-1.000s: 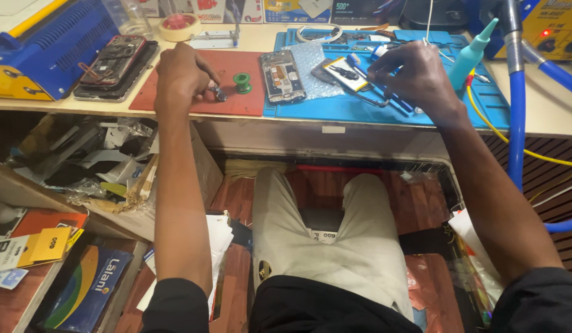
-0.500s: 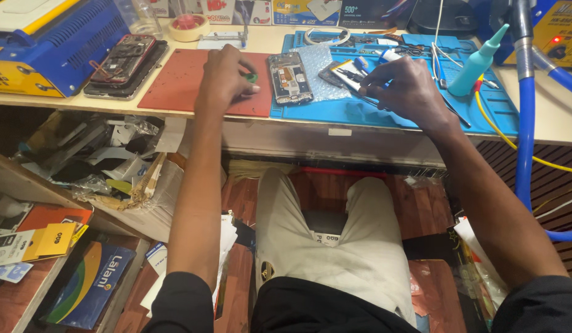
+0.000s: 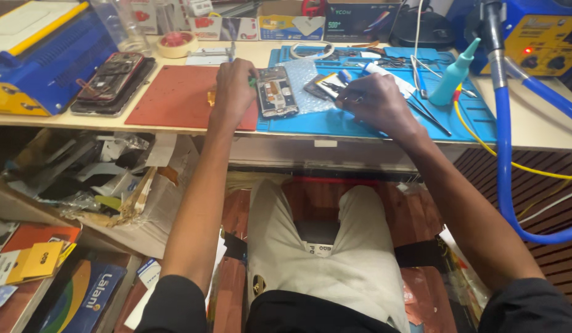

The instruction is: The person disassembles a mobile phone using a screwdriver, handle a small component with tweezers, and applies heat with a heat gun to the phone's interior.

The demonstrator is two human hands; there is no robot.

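My left hand lies at the right edge of a red work mat, fingers curled over a small green roll. Just to its right, an opened phone body with its insides showing lies on a blue silicone mat. My right hand rests on the blue mat, fingers pinched on a thin metal tool beside a small dark phone part. What the tool's tip touches is hidden.
A dismantled phone lies left of the red mat, next to a blue and yellow machine. A teal squeeze bottle, tweezers, a blue hose and a yellow station stand right. Cluttered boxes sit below left.
My left hand slid right across the red mat onto the green roll beside the opened phone. My right hand shifted slightly left on the blue mat.
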